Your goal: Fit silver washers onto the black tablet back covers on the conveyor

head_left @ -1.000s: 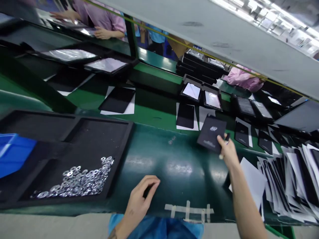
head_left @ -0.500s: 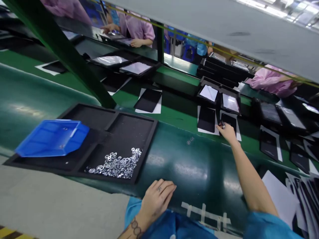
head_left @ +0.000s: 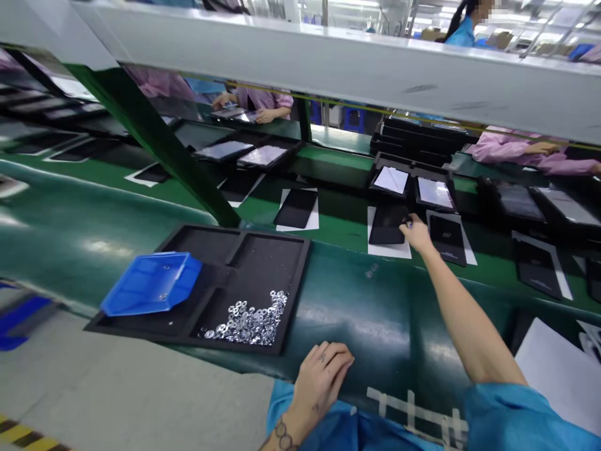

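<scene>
My right hand (head_left: pixel 417 233) reaches over the green belt to the right edge of a black tablet back panel (head_left: pixel 387 227), which lies on white paper (head_left: pixel 394 251). Its thumb and fingers are pinched around something small that I cannot make out. To the right of that hand is a second black panel (head_left: pixel 448 243) with a pale mark in its middle. My left hand (head_left: pixel 323 379) rests at the bench's front edge, fingers curled together and palm hidden. A black divided tray (head_left: pixel 263 257) left of it holds a pile of shiny metal washers (head_left: pixel 256 324).
A blue bin (head_left: pixel 153 285) sits tilted on the tray's left side. More panels on paper line the belt (head_left: pixel 342 232). Behind them are trays of tablets (head_left: pixel 392 180). A slanted green post (head_left: pixel 154 144) and a white beam (head_left: pixel 328 75) cross the view. Co-workers in pink (head_left: pixel 511 147) sit opposite.
My right hand has shifted left, from the right panel to the edge of the neighbouring one, uncovering the right panel. My left hand stays at the bench edge. The view has tilted up.
</scene>
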A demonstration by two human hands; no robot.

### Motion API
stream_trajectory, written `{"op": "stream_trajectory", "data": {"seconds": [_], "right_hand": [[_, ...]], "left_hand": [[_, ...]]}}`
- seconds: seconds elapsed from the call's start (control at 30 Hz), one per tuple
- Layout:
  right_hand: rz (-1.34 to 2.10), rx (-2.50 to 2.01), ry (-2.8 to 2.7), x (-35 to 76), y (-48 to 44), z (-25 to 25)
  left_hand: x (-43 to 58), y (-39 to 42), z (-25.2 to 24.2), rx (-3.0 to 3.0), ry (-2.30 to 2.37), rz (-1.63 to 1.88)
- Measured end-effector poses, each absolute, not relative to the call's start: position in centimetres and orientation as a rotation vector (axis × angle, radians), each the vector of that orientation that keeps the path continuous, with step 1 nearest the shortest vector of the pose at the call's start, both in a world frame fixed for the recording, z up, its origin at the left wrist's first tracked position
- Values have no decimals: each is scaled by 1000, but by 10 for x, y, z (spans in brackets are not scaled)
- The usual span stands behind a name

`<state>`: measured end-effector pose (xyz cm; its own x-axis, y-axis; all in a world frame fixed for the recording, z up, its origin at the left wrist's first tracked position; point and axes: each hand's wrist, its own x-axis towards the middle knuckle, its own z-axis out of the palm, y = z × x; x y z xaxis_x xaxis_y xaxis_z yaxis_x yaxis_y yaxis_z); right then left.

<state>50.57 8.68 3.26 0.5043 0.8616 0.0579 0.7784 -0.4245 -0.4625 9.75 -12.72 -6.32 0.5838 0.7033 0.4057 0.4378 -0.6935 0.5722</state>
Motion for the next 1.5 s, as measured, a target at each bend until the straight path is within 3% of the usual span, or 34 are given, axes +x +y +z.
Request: {"op": "stream_trajectory", "data": {"seconds": [0.17,0.27,0.47,0.57,0.67,0.83,0.93,1.5], "right_hand": [[186,-1956,-1416,497,-16,115],[162,-1954,-1725,447,-83,137],[526,-1877,-2476,327,-128,61],[708,-1743,-2598,309,-133,27],[903,-1647,-2295,329,-138,20],[1171,-1399,-1008,409,-125,17],[1171,-1097,-512,453,-111,-1],[1187,-894,-385,462,-110,-29]], "left_hand": [[98,-123,-57,2050,923,1009],[101,-112,-49,1872,946,1003],[108,-67,-29,1789,1079,781],[113,-44,-19,1804,1069,632],[122,-24,-13,1865,997,502],[156,8,-9,1973,895,378],[181,24,-6,2014,877,256],[221,49,2,2169,859,-140]]}}
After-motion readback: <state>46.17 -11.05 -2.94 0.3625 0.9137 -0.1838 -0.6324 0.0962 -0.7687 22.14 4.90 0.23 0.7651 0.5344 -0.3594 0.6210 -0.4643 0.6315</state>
